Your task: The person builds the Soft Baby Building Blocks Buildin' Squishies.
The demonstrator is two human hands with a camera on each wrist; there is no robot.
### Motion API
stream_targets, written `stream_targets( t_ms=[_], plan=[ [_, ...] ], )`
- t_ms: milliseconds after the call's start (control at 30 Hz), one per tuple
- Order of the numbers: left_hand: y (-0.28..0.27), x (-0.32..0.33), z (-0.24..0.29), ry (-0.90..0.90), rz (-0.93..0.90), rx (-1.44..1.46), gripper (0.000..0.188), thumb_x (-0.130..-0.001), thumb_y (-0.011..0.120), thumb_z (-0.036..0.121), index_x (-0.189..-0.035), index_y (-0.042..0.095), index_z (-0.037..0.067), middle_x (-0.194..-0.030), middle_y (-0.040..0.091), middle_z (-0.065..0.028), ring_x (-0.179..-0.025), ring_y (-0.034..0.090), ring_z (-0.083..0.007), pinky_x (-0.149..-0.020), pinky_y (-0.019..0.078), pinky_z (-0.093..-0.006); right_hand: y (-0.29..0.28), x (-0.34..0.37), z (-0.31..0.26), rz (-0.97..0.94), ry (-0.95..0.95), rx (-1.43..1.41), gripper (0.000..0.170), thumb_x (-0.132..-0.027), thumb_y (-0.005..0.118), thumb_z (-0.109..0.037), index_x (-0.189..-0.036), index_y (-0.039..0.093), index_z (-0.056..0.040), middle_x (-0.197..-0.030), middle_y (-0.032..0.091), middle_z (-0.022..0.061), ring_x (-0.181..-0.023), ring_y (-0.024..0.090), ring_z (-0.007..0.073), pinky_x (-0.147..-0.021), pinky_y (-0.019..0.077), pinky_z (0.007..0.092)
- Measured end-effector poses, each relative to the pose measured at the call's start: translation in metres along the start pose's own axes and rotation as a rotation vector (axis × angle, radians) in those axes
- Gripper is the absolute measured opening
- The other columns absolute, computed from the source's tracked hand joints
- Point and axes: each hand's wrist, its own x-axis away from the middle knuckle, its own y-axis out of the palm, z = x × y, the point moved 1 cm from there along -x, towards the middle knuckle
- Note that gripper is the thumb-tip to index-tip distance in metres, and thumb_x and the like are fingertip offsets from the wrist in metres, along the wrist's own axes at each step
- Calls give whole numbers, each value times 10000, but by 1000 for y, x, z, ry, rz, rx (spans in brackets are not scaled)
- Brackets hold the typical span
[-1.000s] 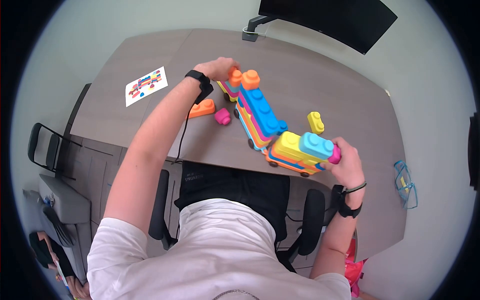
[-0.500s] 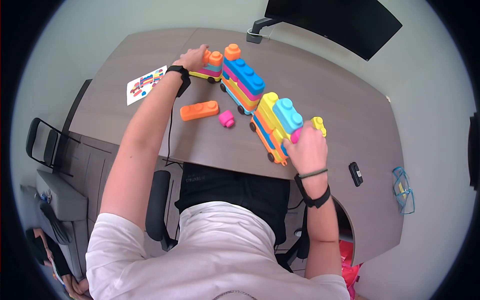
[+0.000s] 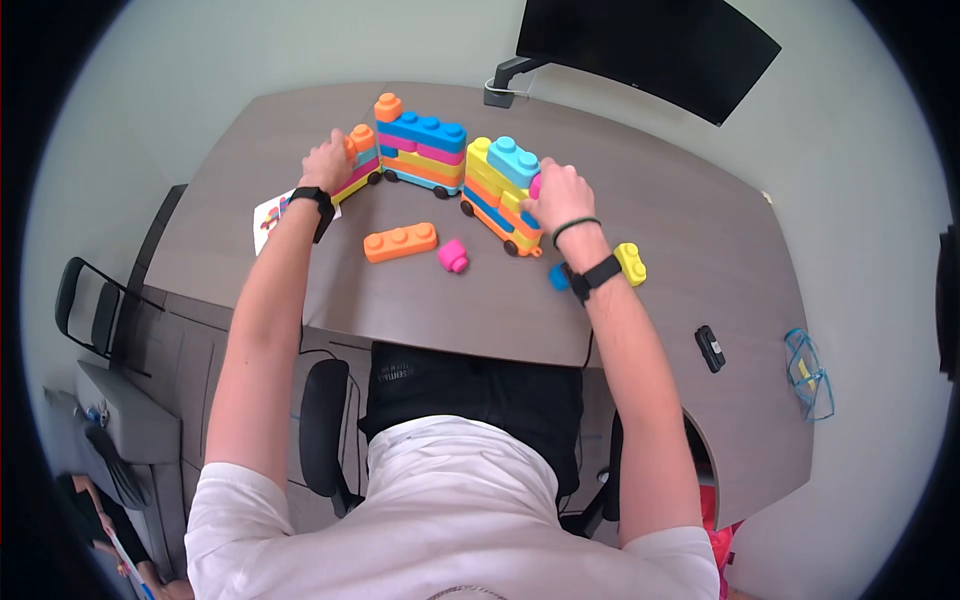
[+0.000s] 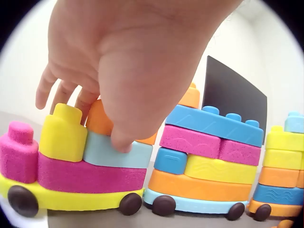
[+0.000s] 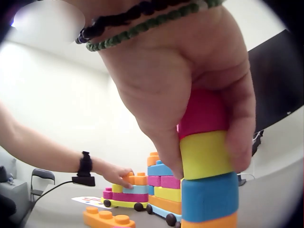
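Observation:
Three wheeled block cars stand end to end on the table. The left hand (image 3: 328,165) grips the upper blocks of the left car (image 4: 90,178), its thumb on the light blue block (image 4: 102,151) and its other fingers behind. In the middle is the car with a long blue block (image 3: 422,130) on top and an orange block (image 3: 388,107) at one end. The right hand (image 3: 563,197) pinches the end of the right car (image 3: 490,210), thumb and fingers on either side of the magenta block (image 5: 205,113) and yellow block (image 5: 207,154).
Nearer the person lie an orange block (image 3: 400,242) and a magenta block (image 3: 453,256). A blue block (image 3: 558,276) and a yellow block (image 3: 630,264) are by the right wrist. A printed sheet (image 3: 265,222), black device (image 3: 710,349), glasses (image 3: 808,375) and monitor (image 3: 650,55) are around.
The row of cars has shifted left and turned, the right car away from the table's front edge. Both hands moved left with it, still gripping. The left car now partly covers the sheet.

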Motion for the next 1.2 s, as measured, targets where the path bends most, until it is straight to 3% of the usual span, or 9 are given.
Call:
stream_targets(
  t_ms=[267,733,833,900,933,967,1033,1067,1200],
  plan=[
    [-4,12,6,87,-25,176,588,-1010,826,226,-1464,466,127,-1377,742,-225,-1296,700,-484,-1063,569,-620,-20,-55,76,-78,0,94,619,-777,992,-164,-1331,715,-172,-1355,762,134,-1327,706,396,-1072,609,543],
    [-16,15,107,286,-335,207,672,-1025,798,199,-1589,434,193,-1510,681,-193,-1436,605,-474,-1150,499,-630,-49,-41,191,-57,325,231,806,-806,1007,-281,-1511,627,-188,-1444,724,133,-1345,709,375,-1075,604,537],
    [-6,37,113,314,-40,225,859,-995,844,232,-1701,359,158,-1686,509,-229,-1557,480,-479,-1234,460,-611,-53,-8,172,79,400,310,908,-840,979,-411,-1585,521,-166,-1421,721,151,-1300,735,382,-1032,622,535],
    [-10,52,114,288,183,500,1014,-963,883,255,-1767,279,125,-1791,325,-251,-1631,354,-500,-1293,418,-588,-50,18,158,464,510,209,780,-885,937,-430,-1512,585,-126,-1408,719,170,-1248,748,402,-1001,618,540],
    [-22,71,116,333,340,575,821,-944,898,249,-1645,508,76,-1660,539,-249,-1535,521,-456,-1232,491,-552,-50,31,149,461,505,209,780,-885,937,-430,-1512,585,-126,-1408,719,170,-1248,748,402,-1001,618,540],
    [-37,88,115,326,330,574,821,-944,898,249,-1645,508,76,-1660,539,-249,-1535,521,-456,-1232,491,-552,-49,47,141,416,472,166,686,-903,915,-439,-1442,640,-116,-1363,739,174,-1212,757,409,-980,618,545],
    [-56,114,115,208,7,815,576,-929,885,199,-1437,687,10,-1445,726,-229,-1330,707,-392,-1100,587,-496,-38,71,134,361,449,124,600,-922,893,-449,-1372,695,-105,-1317,760,179,-1176,767,415,-959,618,550],
    [-45,129,113,229,98,802,421,-914,878,174,-1282,765,3,-1251,812,-195,-1170,780,-371,-1029,619,-460,-32,78,132,310,459,80,528,-928,884,-449,-1288,733,-93,-1252,784,175,-1149,775,417,-946,619,549],
    [-24,173,105,205,-49,635,426,-908,868,147,-1312,766,55,-1285,801,-189,-1185,769,-358,-1051,605,-469,-22,95,125,212,511,-18,441,-930,882,-437,-1183,796,-86,-1134,839,153,-1104,797,407,-933,626,542]
  ],
)
